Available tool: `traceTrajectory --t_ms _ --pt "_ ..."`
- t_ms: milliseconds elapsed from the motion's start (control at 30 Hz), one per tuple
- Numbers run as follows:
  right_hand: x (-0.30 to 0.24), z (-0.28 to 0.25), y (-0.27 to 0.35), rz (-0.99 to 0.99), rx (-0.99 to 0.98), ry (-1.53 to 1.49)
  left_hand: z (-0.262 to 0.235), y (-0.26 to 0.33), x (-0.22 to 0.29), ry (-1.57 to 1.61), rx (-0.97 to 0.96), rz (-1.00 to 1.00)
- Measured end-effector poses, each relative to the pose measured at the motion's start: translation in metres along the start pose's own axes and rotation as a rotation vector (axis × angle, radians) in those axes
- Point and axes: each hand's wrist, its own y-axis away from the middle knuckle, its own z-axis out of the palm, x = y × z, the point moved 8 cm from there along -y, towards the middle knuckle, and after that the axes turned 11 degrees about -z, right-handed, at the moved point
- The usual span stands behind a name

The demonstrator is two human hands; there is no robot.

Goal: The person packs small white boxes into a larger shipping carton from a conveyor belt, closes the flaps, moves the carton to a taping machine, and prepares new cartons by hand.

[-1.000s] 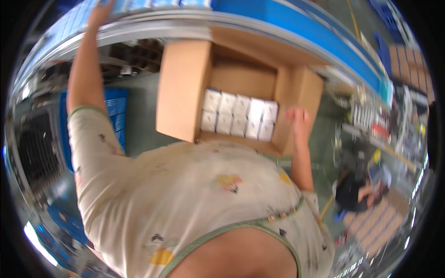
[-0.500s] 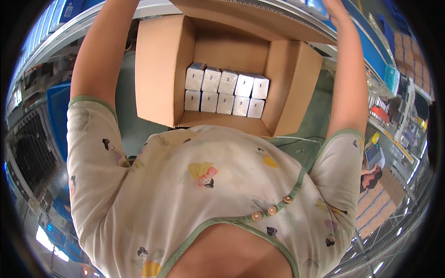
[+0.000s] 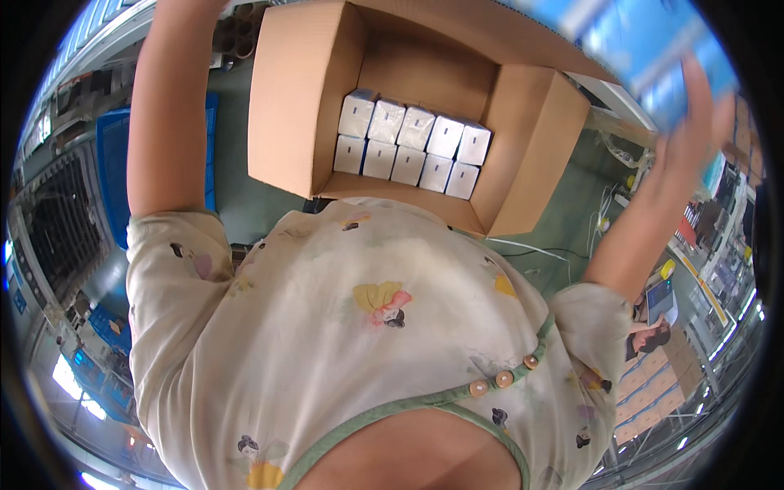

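My right hand (image 3: pixel 692 131) is at the upper right, blurred by motion, with its fingers against the end of a row of shiny blue plastic-wrapped packs (image 3: pixel 625 41). It grips the row at that end; the other end runs out past the upper edge. Only my left forearm (image 3: pixel 170 106) shows at the upper left, its hand cut off by the frame. Between my arms stands an open cardboard box (image 3: pixel 302 106), flaps spread. Inside it, white-ended wrapped packs (image 3: pixel 415 128) stand in two rows against the near side, leaving a bare strip of the box bottom behind them.
A blue plastic crate (image 3: pixel 113 163) sits on the floor to the left. Loose white cable (image 3: pixel 531 247) lies on the green floor at the right of the box. Farther right are another person (image 3: pixel 649 336) near a screen and stacked cartons (image 3: pixel 653 388).
My right hand has swung outward to the right, and the blue packs have come into view with it. The box appears slightly shifted and turned in the picture as my view moved.
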Motion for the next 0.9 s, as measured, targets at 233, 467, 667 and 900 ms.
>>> traceTrajectory --t_ms 233,467,667,900 --pt "0.017 -0.015 0.169 0.400 -0.111 -0.038 0.018 0.135 -0.056 -0.199 -0.138 -0.320" --pt "0.197 0.034 0.257 0.796 -0.458 0.207 0.112 0.178 -0.220 -0.397 -0.376 -0.872" --pt "0.297 0.104 0.264 0.958 -1.276 0.840 0.187 0.172 -0.331 -1.020 -0.834 -0.958" --pt "0.368 0.166 0.273 0.509 -1.537 0.909 0.242 0.146 -0.373 -0.745 -1.229 -0.886"
